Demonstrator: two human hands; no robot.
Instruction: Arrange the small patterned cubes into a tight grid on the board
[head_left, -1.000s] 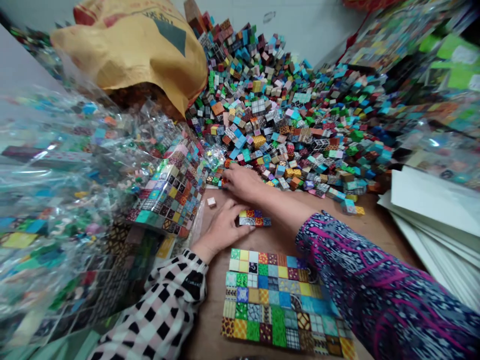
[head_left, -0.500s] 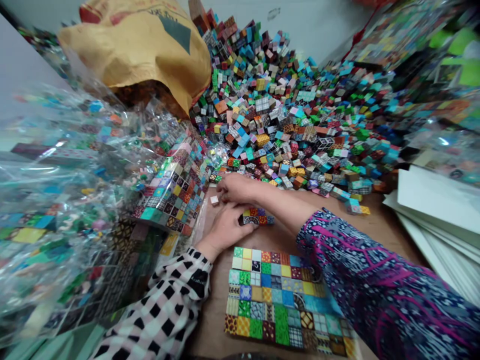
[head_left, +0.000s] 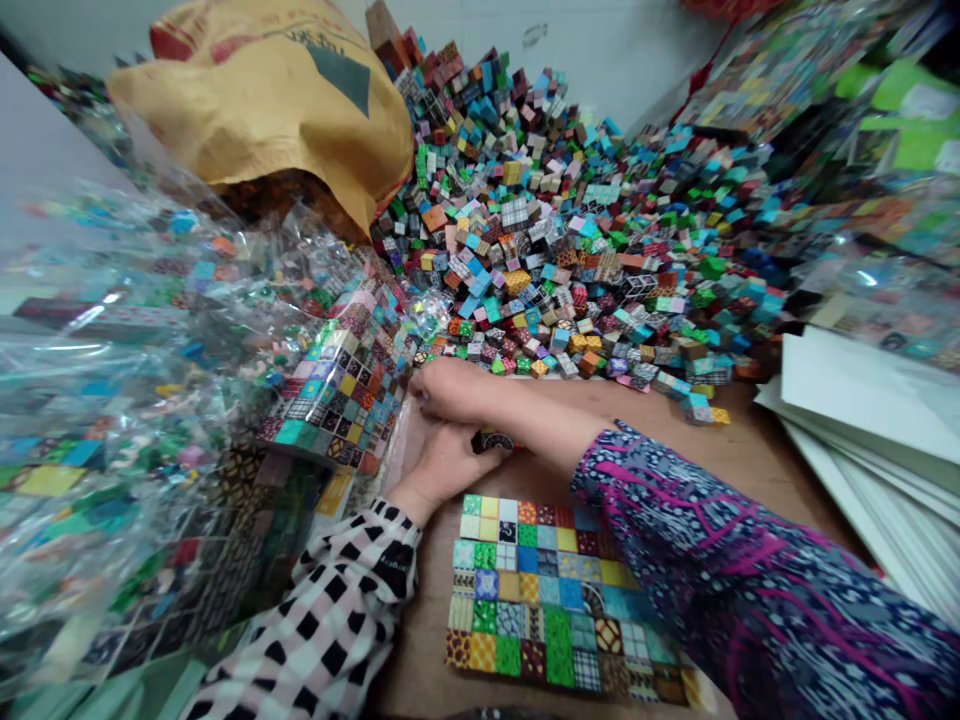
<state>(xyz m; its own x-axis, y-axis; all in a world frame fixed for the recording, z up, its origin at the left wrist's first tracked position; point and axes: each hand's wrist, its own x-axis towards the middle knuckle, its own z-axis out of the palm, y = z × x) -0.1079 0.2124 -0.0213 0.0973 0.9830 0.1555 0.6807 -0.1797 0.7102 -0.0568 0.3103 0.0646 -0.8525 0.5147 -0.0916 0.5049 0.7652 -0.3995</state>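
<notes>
My left hand [head_left: 448, 463] rests on the brown table, thumb and fingers apart around the left end of a short row of patterned cubes [head_left: 496, 440]. Above it, my right hand [head_left: 450, 388] reaches across from the right with its fingers bent downward near the left edge of the bare tabletop; whatever its fingertips touch is hidden. My right forearm covers most of the short row. Nearer to me lies a flat block of colourful patterned cubes [head_left: 536, 580] set in rows, its right side partly under my right sleeve.
A large pile of loose cubes [head_left: 570, 250] fills the back. A yellow sack [head_left: 270, 110] stands at the back left, above plastic-wrapped cube blocks [head_left: 337, 380]. White boards [head_left: 862, 410] are stacked at the right.
My right hand has moved left and slightly toward me, and the small white cube beside it is now out of sight. My left hand has hardly moved. The view has shifted slightly.
</notes>
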